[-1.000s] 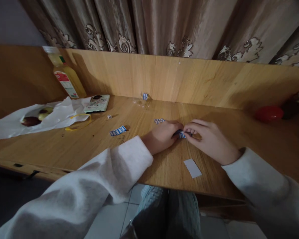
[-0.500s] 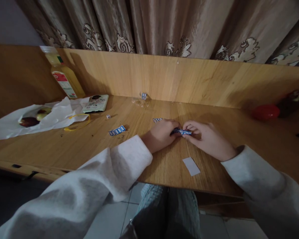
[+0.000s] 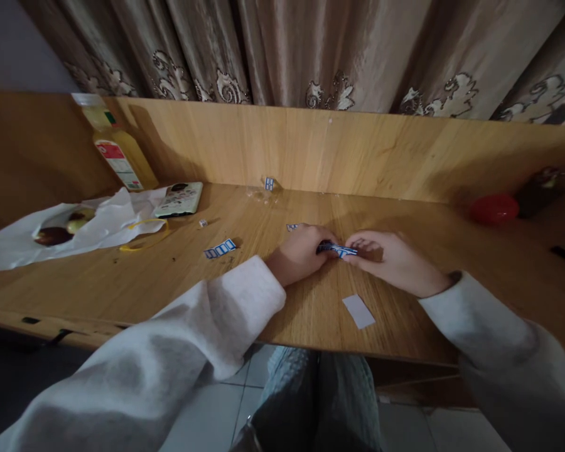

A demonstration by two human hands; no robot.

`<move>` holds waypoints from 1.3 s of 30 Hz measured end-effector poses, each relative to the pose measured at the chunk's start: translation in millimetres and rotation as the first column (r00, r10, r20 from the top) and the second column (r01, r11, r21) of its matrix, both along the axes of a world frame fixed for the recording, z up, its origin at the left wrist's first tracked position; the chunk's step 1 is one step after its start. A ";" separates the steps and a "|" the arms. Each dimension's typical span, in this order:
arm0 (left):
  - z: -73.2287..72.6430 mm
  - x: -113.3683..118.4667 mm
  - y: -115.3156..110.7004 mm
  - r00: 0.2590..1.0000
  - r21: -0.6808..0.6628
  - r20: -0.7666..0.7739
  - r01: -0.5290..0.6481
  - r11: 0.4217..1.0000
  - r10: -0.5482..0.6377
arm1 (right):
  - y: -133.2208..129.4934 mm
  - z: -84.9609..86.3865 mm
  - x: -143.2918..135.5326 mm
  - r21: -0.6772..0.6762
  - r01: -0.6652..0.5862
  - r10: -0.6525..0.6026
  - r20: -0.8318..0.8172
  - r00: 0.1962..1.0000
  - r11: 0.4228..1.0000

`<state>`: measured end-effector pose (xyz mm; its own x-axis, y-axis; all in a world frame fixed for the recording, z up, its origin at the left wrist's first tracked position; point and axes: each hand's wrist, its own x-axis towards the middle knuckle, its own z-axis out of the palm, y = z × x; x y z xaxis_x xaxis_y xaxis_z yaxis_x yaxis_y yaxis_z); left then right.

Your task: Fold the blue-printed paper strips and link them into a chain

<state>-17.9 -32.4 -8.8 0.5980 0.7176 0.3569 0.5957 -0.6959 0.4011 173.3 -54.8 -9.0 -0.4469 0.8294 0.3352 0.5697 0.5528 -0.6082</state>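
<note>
My left hand point(image 3: 304, 251) is closed around the left end of a thin stack of blue-and-white paper labels point(image 3: 341, 251), just above the table. At the stack's right end, my right hand point(image 3: 390, 257) pinches it between thumb and fingers. Part of the stack is hidden inside the left hand. A blank white slip point(image 3: 358, 311) lies flat below my hands. Left of my left hand rests a loose strip of blue-bordered labels point(image 3: 220, 249), and another label piece point(image 3: 292, 227) shows just behind that hand.
A small label piece point(image 3: 269, 183) leans by the back board. At left are a bottle of yellow liquid point(image 3: 122, 154), a phone-like flat case point(image 3: 179, 199), a yellow band point(image 3: 145, 240) and fruit point(image 3: 54, 236) on white paper point(image 3: 9, 248). A red object point(image 3: 494, 208) sits at right.
The right fingers have shifted slightly on the stack, whose edges now look a little more fanned. The whole view has moved a little; the other things lie as before.
</note>
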 end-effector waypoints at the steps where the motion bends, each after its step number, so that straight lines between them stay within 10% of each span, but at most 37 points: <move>1: 0.9 -0.1 -0.7 1.000 0.012 0.005 -0.027 1.000 0.027 | -0.2 2.5 6.0 0.017 0.027 -0.027 -0.007 1.000 0.999; 8: -0.6 -0.9 -0.4 0.996 0.017 -0.022 -0.088 0.996 0.088 | -0.2 3.5 77.3 0.094 0.342 -0.346 0.027 0.938 0.935; 15: -2.4 -1.4 0.2 0.993 0.048 -0.046 -0.106 0.993 0.108 | -1.8 -9.7 91.2 0.040 0.048 -0.059 0.338 0.939 0.998; 39: 0.3 -0.7 -1.5 0.990 0.058 -0.127 -0.056 0.997 0.063 | -13.4 -9.1 92.5 -0.362 0.137 -0.079 0.172 0.982 0.922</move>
<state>-18.5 -33.9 -8.5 0.5985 0.7348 0.3192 0.6807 -0.6765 0.2811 265.8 -68.2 -18.1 -0.3684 0.9271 -0.0697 0.7143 0.2343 -0.6595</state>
